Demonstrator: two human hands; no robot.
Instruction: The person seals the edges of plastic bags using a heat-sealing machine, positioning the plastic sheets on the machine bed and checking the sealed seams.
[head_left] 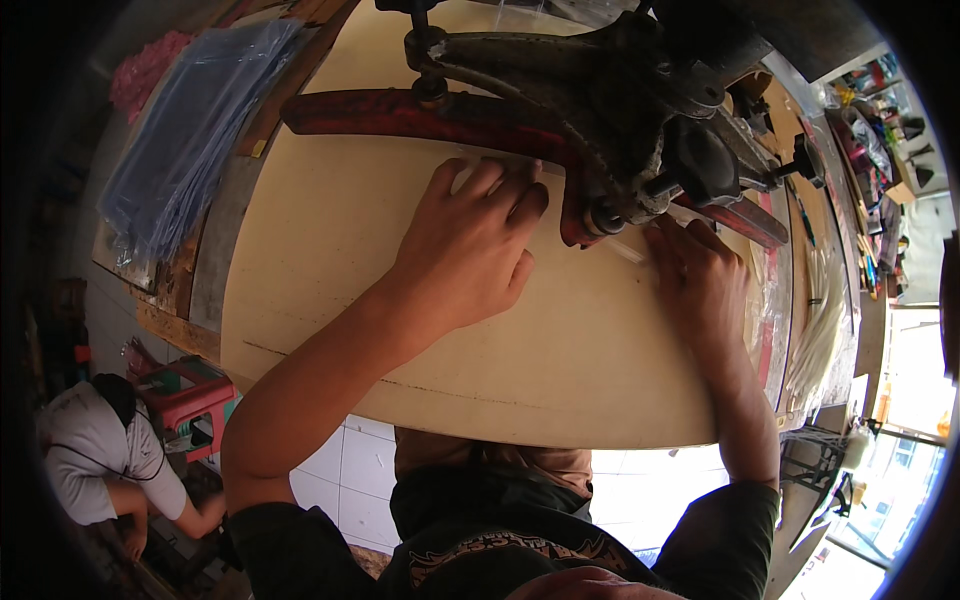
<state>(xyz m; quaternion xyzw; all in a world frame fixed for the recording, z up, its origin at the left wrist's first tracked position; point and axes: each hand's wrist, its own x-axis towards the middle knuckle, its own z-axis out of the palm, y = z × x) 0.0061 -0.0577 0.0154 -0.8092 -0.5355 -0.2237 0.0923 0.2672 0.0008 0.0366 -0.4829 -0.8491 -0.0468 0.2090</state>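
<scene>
Beneath a dark metal press head (pixel 610 85) with a long red bar (pixel 430 115), both my hands work on a cream board (pixel 330 240). My left hand (pixel 470 240) lies on the board just in front of the bar, its fingers bent and apart, the thumb pointing right. My right hand (pixel 705 285) is at the right end of the press, fingers closed by the edge of a clear plastic piece (pixel 625 250). That piece lies partly under the press, so most of it is hidden. The right fingertips are partly hidden and slightly blurred.
Clear plastic sleeves (pixel 200 130) are stacked at the left. Pale strips (pixel 818 320) hang bundled at the right edge. Black knobs (pixel 705 160) stick out from the press. A person in a light shirt (pixel 95 450) crouches at lower left beside a red stool (pixel 190 395).
</scene>
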